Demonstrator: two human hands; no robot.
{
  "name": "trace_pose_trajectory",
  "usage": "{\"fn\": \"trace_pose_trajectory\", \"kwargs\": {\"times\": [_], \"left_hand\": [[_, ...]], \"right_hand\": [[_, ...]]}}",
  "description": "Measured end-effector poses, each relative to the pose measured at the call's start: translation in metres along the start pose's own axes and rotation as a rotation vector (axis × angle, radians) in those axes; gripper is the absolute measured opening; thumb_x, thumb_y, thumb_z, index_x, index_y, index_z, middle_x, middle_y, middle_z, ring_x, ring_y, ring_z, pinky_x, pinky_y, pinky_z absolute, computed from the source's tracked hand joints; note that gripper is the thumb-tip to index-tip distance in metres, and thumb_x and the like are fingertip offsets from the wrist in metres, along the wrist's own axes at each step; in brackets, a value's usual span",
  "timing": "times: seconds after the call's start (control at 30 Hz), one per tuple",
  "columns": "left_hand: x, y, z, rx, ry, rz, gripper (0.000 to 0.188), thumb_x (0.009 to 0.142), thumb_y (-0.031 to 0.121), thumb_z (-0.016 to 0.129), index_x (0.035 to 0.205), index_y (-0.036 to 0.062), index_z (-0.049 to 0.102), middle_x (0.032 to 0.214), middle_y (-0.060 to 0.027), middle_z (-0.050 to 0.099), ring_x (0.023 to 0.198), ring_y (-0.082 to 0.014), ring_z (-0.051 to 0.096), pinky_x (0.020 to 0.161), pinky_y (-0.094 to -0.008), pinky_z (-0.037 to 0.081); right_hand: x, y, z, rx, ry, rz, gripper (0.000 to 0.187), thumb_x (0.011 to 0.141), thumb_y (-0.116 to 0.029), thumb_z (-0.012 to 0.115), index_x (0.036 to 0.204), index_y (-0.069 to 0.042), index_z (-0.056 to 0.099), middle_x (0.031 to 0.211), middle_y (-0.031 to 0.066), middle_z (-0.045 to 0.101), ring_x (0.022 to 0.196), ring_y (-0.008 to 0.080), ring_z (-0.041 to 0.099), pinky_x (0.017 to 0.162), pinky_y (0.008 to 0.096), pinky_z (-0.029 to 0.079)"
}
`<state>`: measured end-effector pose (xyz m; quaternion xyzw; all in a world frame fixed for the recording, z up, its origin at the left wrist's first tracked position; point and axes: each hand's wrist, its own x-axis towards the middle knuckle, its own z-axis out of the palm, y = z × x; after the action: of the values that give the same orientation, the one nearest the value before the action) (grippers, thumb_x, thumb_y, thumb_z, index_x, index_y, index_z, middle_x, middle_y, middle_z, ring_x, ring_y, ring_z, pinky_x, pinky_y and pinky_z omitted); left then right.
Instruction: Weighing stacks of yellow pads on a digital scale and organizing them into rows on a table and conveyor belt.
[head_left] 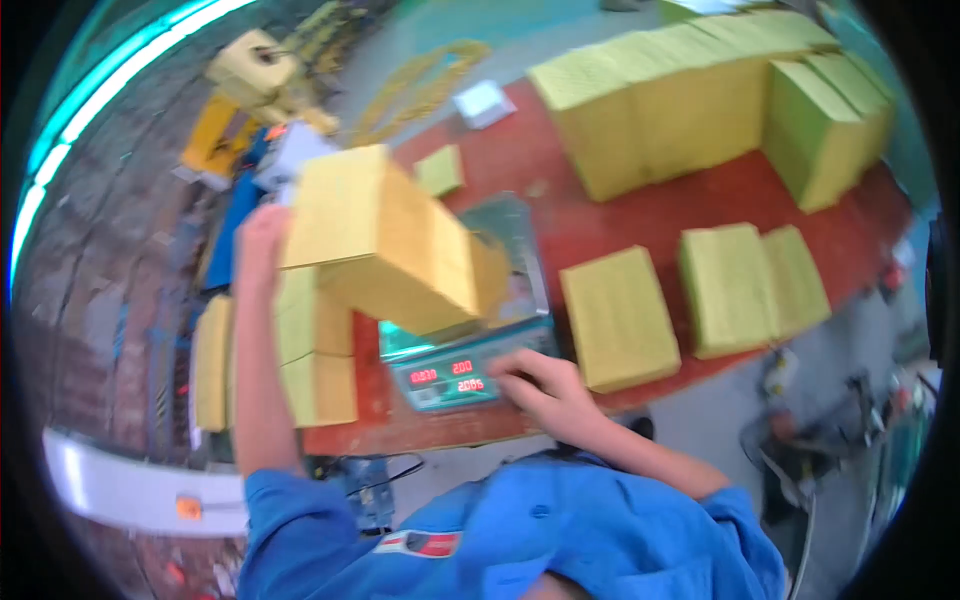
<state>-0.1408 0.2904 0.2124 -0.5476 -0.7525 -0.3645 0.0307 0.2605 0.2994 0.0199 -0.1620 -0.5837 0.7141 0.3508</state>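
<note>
Broadly, a red table [715, 205] spreads beyond both hands. Far ahead of the right hand [535, 385] stands a long row of yellow stacks [680, 120]. The big yellow block [340, 215] is just right of the left hand [262, 235], whose fingers are too hidden to tell their grip; it partly covers the green scale [450, 375]. The right hand, loosely bent and seemingly holding nothing, is at the scale's front panel. Well ahead of it lies a small white box [483, 105].

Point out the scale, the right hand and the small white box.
Scale [445, 379], head view: front display panel.
Right hand [548, 392], head view: back of the hand.
Small white box [481, 100], head view: top face.
</note>
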Motion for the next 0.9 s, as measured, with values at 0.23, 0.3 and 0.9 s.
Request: {"fn": "trace_pose_trajectory", "kwargs": {"times": [0.23,0.3,0.9], "left_hand": [[-0.053,0.107,-0.020,-0.362,0.263,0.245,0.013,0.099,0.010,0.054,0.095,0.0014,0.063,0.093,-0.0018,0.060,0.084,-0.0093,0.055,0.078,-0.0236,0.045],[-0.088,0.141,0.003,-0.355,0.386,0.247,0.014,0.099,0.008,0.051,0.093,0.0005,0.061,0.093,-0.0035,0.059,0.083,-0.0108,0.054,0.078,-0.0256,0.045],[-0.263,0.283,0.311,-0.893,-1.337,-0.439,0.027,0.101,0.013,0.052,0.122,-0.0026,0.052,0.099,-0.0097,0.067,0.084,-0.0151,0.065,0.073,-0.0283,0.053]], "right_hand": [[0.028,-0.030,0.018,0.210,0.071,-0.280,0.054,0.093,-0.013,0.064,0.140,0.000,0.042,0.112,0.0071,0.058,0.098,0.0136,0.058,0.083,0.0302,0.050],[0.018,-0.041,0.019,0.277,0.134,-0.315,0.064,0.093,-0.017,0.065,0.147,-0.002,0.034,0.128,0.0115,0.052,0.113,0.0188,0.053,0.094,0.0347,0.047],[-0.224,-0.044,-0.225,-0.140,0.911,0.206,0.030,0.091,-0.007,0.056,0.120,0.002,0.059,0.100,0.0025,0.064,0.089,0.0094,0.058,0.080,0.0258,0.047]]}}
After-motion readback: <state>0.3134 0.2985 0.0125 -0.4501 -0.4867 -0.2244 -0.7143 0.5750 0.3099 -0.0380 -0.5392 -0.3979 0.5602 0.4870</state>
